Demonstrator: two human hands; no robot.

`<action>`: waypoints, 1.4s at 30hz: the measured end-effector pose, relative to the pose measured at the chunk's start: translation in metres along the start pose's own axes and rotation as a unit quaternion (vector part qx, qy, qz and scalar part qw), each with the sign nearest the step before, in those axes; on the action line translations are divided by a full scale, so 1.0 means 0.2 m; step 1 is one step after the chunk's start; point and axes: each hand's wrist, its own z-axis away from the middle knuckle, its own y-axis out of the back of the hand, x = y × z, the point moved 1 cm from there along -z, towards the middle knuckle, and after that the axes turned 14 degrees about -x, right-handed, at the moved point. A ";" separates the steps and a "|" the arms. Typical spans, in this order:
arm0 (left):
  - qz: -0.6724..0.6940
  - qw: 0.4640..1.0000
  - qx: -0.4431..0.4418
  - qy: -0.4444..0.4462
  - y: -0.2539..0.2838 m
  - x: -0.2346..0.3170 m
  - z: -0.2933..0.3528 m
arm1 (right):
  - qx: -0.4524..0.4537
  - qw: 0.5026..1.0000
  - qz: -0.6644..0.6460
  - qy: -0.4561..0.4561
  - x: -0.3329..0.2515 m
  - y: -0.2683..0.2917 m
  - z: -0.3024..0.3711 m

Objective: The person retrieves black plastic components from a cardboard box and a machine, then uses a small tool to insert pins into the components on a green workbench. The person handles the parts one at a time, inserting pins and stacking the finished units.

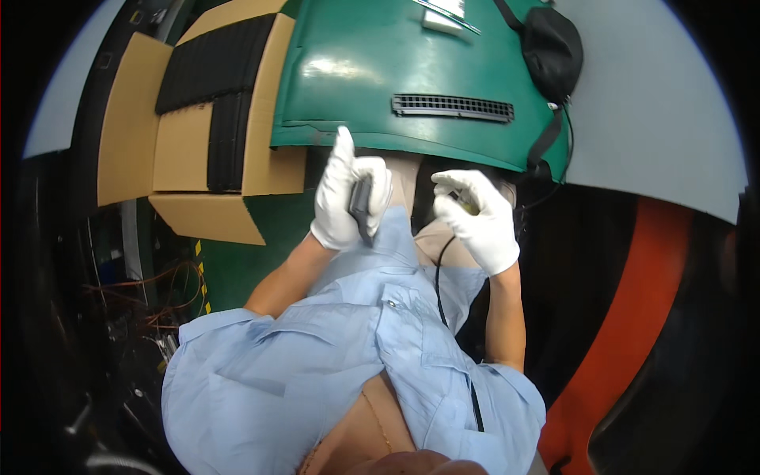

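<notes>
My left hand (336,198), in a white glove, has its fingers wrapped round a dark grey plastic piece (361,207), held above my lap with the thumb stretched out. The piece's far side is hidden by the fingers. My right hand (480,223), also gloved, is curled beside it, apart from the left. Something small and yellowish (469,205) shows between its fingers; its kind is mostly hidden. A thin black cable (440,277) runs below that hand down along my shirt. On the green table mat (348,103) ahead lies a long black slotted strip (453,108).
At the left an open cardboard box (127,127) holds rows of black strips (218,63). A black pouch with straps (552,54) lies at the mat's right side. A small white item (443,20) sits at the far edge. A red-orange beam (633,309) stands at the right.
</notes>
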 end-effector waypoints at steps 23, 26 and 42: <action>-0.512 0.810 0.274 0.087 0.77 -0.03 -0.47 | 0.059 0.906 0.420 0.006 0.26 0.15 -0.65; -0.645 0.717 0.254 0.078 0.94 -0.09 -0.58 | -0.004 0.894 0.447 -0.028 0.25 0.19 -0.73; -0.027 0.978 -0.019 0.208 0.18 0.14 -0.43 | -0.064 0.751 0.584 0.301 -0.18 -0.03 -0.33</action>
